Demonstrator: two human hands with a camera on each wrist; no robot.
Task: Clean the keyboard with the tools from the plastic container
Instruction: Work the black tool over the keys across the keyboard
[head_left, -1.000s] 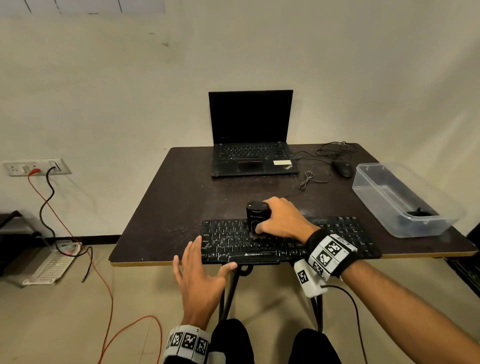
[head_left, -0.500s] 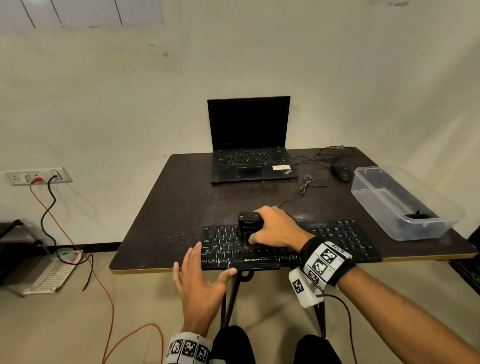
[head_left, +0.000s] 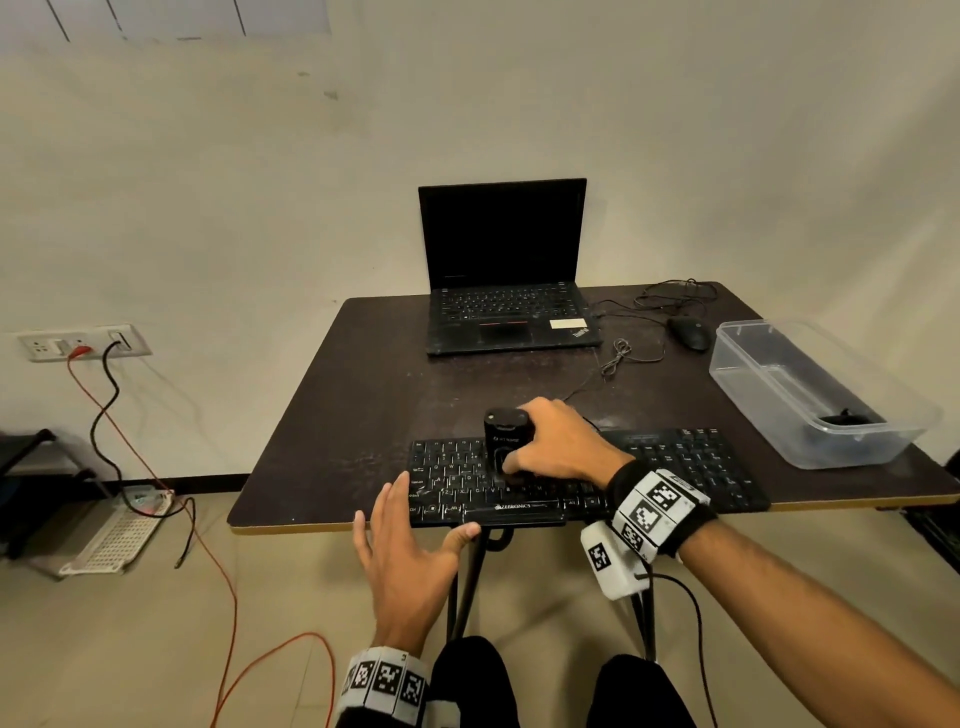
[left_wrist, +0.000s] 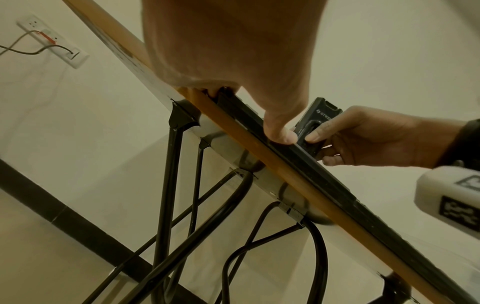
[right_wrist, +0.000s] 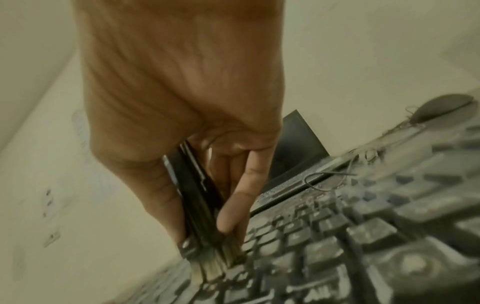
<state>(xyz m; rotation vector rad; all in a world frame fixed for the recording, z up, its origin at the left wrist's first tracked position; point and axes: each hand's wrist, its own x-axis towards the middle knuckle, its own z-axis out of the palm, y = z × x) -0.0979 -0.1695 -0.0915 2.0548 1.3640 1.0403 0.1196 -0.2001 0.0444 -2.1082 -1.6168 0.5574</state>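
Right hand (head_left: 558, 441) grips brush (head_left: 505, 441), bristles seemingly on keyboard (head_left: 675, 467) left-centre; long axis follows table (head_left: 363, 395) near edge; left hand (head_left: 410, 540) flat, bracing near-left corner.

Black keyboard (head_left: 582, 478) with white legends and pale dust, black cleaning brush (head_left: 505, 436), black laptop (head_left: 506, 280) with a red touchpad stripe, dark brown desk (head_left: 374, 395) edged in tan, clear plastic container (head_left: 810, 395), black-and-white checker-marked wristbands (head_left: 657, 512).
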